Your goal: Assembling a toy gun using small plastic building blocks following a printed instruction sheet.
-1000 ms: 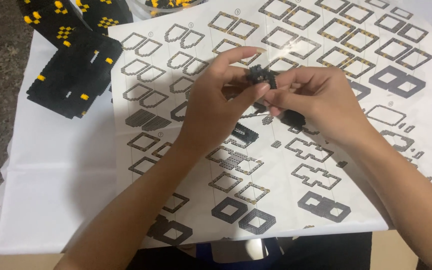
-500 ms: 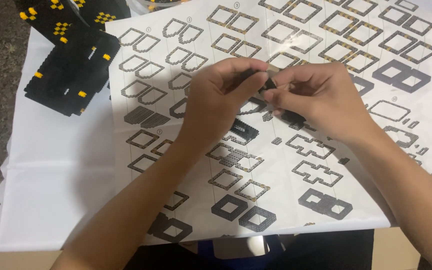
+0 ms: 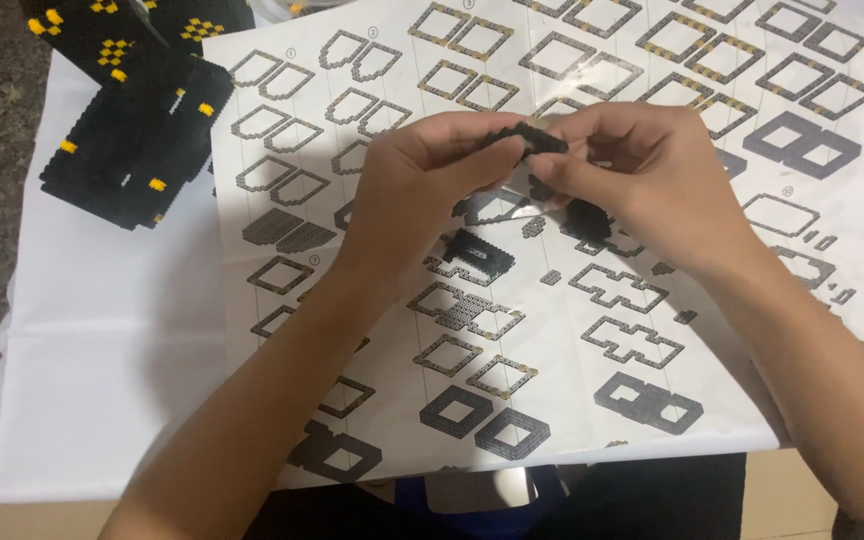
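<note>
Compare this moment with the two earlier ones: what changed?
Both hands drew closer together: the left hand and right hand now pinch the small black brick piece between their fingertips. The instruction sheet and the black-and-yellow block model lie as before.

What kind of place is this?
Probably a hobby table at home. A big instruction sheet of building steps covers a white cloth, finished black and yellow brick models sit nearby, and both hands pinch small black bricks.

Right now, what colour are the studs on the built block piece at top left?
Yellow studs on the black block piece, clearest in the head view.
</note>
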